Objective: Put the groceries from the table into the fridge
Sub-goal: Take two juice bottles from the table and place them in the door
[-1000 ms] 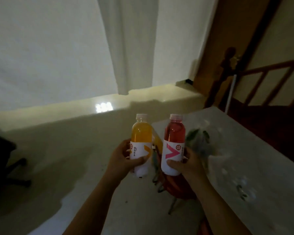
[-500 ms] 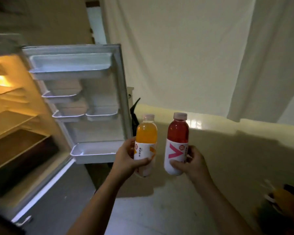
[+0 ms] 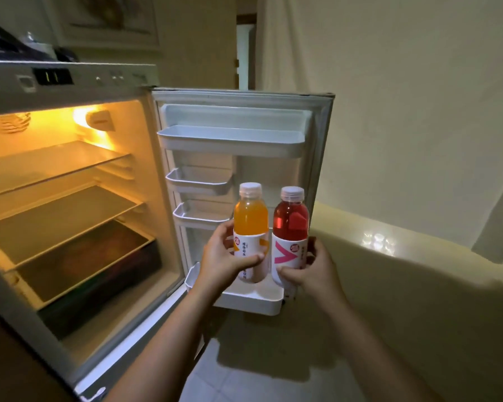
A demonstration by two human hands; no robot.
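Note:
My left hand [image 3: 222,261] grips an orange drink bottle [image 3: 250,221] around its white label. My right hand [image 3: 311,271] grips a red drink bottle [image 3: 291,224] the same way. Both bottles stand upright, side by side, just above the bottom rack [image 3: 262,303] of the open fridge door [image 3: 320,158]. The fridge [image 3: 70,198] stands open on the left, lit inside, with glass shelves that look bare and a dark drawer at the bottom.
The door has a wide top rack [image 3: 230,140] and two small racks [image 3: 198,184] on its left side, all bare. A pale wall and low ledge [image 3: 389,245] run along the right. Tiled floor [image 3: 244,372] lies below.
My view has swung left from the table to the open fridge. Both hands have carried the bottles up to the door's bottom rack.

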